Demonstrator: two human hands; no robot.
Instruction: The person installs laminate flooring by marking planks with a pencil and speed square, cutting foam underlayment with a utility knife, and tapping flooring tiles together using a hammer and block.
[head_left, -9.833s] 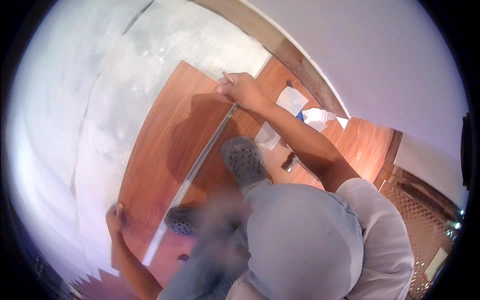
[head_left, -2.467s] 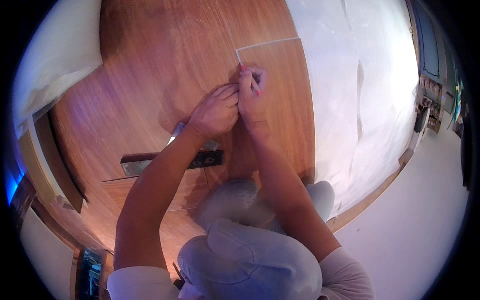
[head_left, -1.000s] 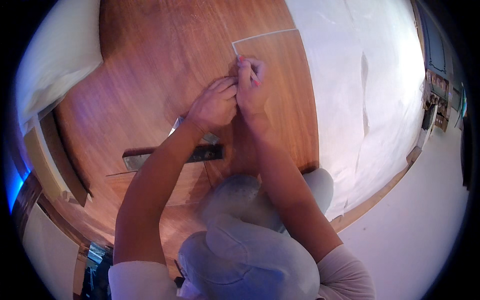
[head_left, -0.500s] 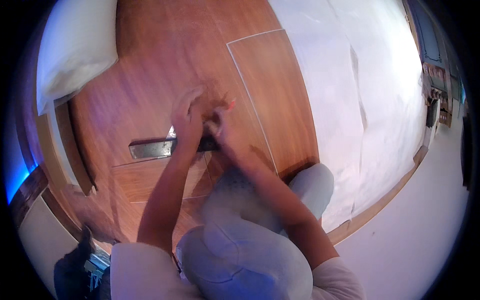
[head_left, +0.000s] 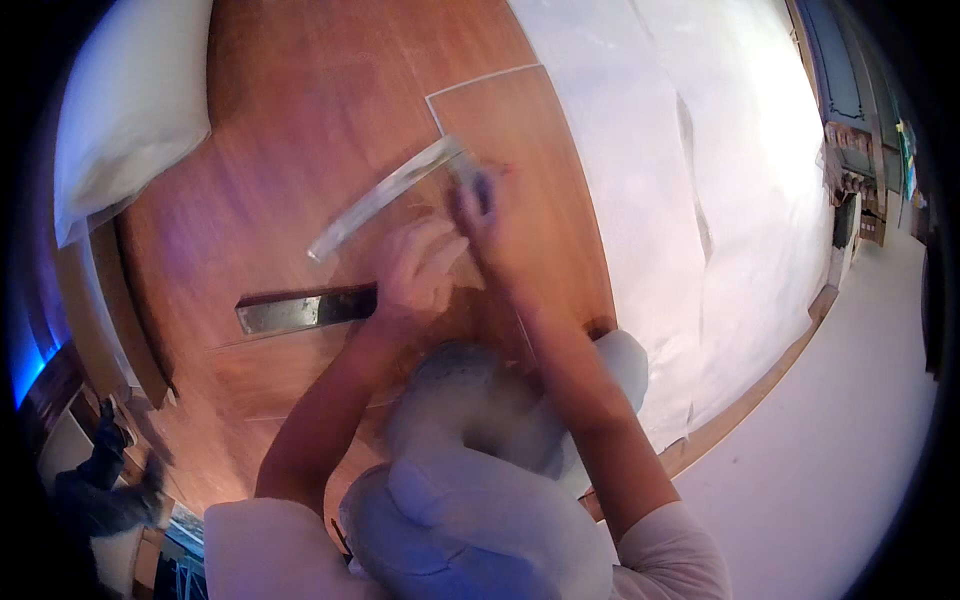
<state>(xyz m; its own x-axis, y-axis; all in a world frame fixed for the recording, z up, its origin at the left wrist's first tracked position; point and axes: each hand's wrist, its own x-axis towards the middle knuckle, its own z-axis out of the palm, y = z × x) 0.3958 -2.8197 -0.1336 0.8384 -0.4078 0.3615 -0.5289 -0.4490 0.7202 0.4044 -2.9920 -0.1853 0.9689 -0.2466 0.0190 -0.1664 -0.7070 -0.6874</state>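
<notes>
My right hand (head_left: 495, 225), blurred, is closed round a small dark thing with a ring-like bluish part (head_left: 483, 192); its kind is not clear. From that hand a long, narrow, pale strip (head_left: 385, 200) slants down to the left over the wood panel (head_left: 330, 120). My left hand (head_left: 415, 270) is just below the strip, its fingers loosely bent and apart, with nothing plain in them. Beside its wrist lies a dark, partly shiny rectangular bar (head_left: 285, 315). Motion smears the fingertips of both hands.
A thin pale line (head_left: 485, 78) outlines a rectangle on the wood. White sheeting (head_left: 650, 200) covers the right side. A white wrapped bundle (head_left: 130, 120) is at the upper left. My bent knees (head_left: 480, 510) are close below my hands. A dark-clothed person (head_left: 105, 490) is at lower left.
My hands were close together over the wood; the right has moved up and right, and the pale strip now shows, stretched out leftward from it. The left hand is now lower and apart.
</notes>
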